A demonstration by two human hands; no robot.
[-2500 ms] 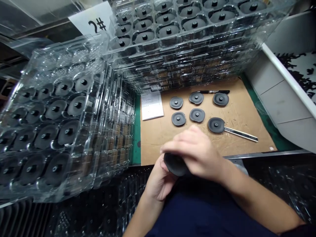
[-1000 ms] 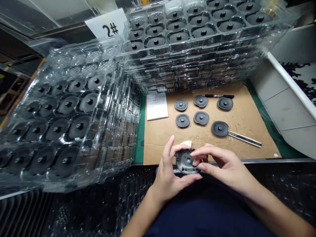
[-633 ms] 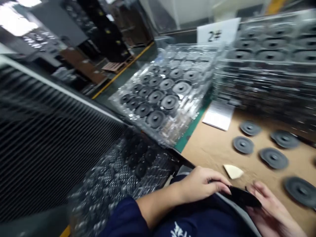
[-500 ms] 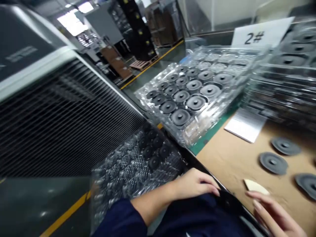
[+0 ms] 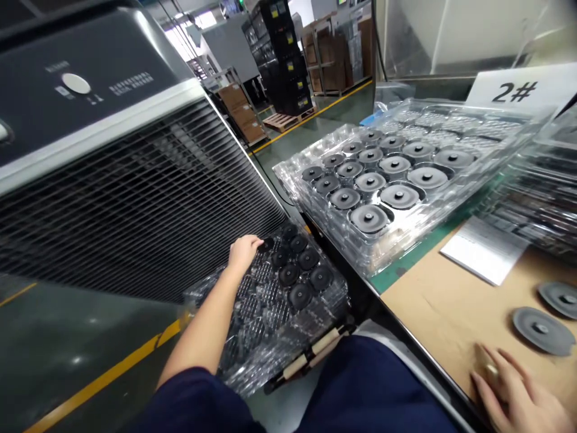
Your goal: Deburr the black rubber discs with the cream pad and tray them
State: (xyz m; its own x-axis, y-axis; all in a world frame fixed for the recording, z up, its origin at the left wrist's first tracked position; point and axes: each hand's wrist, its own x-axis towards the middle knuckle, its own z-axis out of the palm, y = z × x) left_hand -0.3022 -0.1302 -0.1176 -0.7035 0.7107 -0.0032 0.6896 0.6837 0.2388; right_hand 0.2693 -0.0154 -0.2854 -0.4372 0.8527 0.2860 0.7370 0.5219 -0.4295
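Observation:
My left hand [image 5: 243, 252] reaches down to the left, over a clear plastic tray [image 5: 256, 376] that sits low beside the table. Its fingers are pinched at the edge of a black round disc [image 5: 267, 245] with a small centre hub. Several like black discs [image 5: 300, 296] fill the right-hand pockets of that tray. Over the brown table surface, my right hand [image 5: 518, 388] is curled around a small pale piece [image 5: 492, 374], mostly hidden by the fingers. Close to this hand lies a grey disc [image 5: 543, 330], with another grey disc [image 5: 559, 299] just beyond.
A clear tray [image 5: 333, 237] with several grey discs stands on the table's green far part. Stacked clear trays [image 5: 536, 186] and a white paper [image 5: 484, 249] lie to the right. A sign marked 2# [image 5: 518, 93] stands behind. A large grilled machine [image 5: 135, 204] is at left.
My left hand has moved from the table edge down and left to the low tray's black discs. My right hand has closed around the pale piece. The view has shifted left.

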